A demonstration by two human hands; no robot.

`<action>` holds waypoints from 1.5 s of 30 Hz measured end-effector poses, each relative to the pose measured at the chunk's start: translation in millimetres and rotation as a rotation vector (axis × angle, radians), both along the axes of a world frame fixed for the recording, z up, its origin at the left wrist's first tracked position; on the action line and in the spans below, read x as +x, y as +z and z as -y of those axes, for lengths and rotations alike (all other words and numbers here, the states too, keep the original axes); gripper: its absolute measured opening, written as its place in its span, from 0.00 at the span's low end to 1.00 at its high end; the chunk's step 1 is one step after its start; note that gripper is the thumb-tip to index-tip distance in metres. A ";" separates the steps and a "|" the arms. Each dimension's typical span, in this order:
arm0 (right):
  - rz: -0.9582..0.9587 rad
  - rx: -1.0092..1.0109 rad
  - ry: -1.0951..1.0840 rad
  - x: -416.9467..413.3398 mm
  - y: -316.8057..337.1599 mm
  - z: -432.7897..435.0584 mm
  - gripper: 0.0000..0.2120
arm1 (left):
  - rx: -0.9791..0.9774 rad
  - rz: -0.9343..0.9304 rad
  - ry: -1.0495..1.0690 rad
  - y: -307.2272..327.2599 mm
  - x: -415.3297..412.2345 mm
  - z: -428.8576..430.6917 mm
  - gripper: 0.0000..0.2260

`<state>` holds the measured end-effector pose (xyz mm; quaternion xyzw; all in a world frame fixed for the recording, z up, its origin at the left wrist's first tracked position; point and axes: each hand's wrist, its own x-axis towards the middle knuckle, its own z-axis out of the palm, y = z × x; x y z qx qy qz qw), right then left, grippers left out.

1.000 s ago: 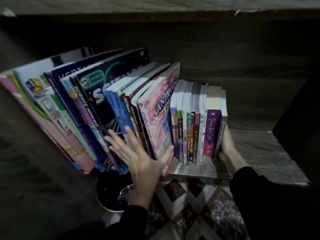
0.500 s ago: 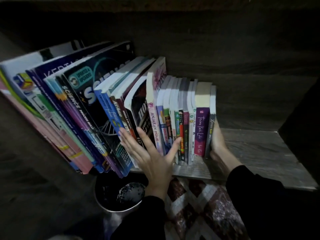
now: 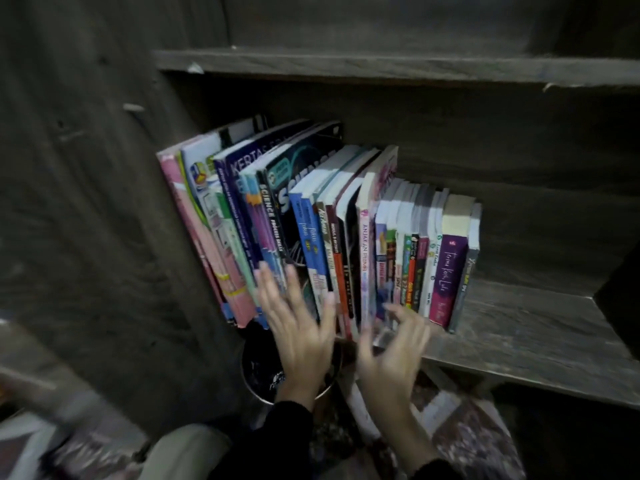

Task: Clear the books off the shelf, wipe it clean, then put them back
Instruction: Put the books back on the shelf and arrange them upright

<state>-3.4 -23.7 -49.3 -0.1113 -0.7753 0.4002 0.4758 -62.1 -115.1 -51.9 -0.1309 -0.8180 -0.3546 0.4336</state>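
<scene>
Likely hazard: the tall leaning books (image 3: 277,216) have their feet at the front edge of the shelf (image 3: 519,327) and may slip off toward the dark pot (image 3: 256,368) below if I push unevenly. My left hand (image 3: 299,336) lies flat, fingers spread, on their spines; my right hand (image 3: 393,351), blurred, fingers apart and loosely bent, clasps nothing. The row stands spines outward, large workbooks slanting left, small paperbacks near upright, ending beside a purple spine (image 3: 446,271)

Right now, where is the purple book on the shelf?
In the head view, the purple book stands upright on the shelf, second from the right, between a white-spined book and the grey book at the end.
</scene>
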 end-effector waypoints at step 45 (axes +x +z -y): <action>0.173 1.137 0.036 -109.6 154.7 75.0 0.22 | -0.083 0.663 -0.057 157.7 -34.7 117.8 0.34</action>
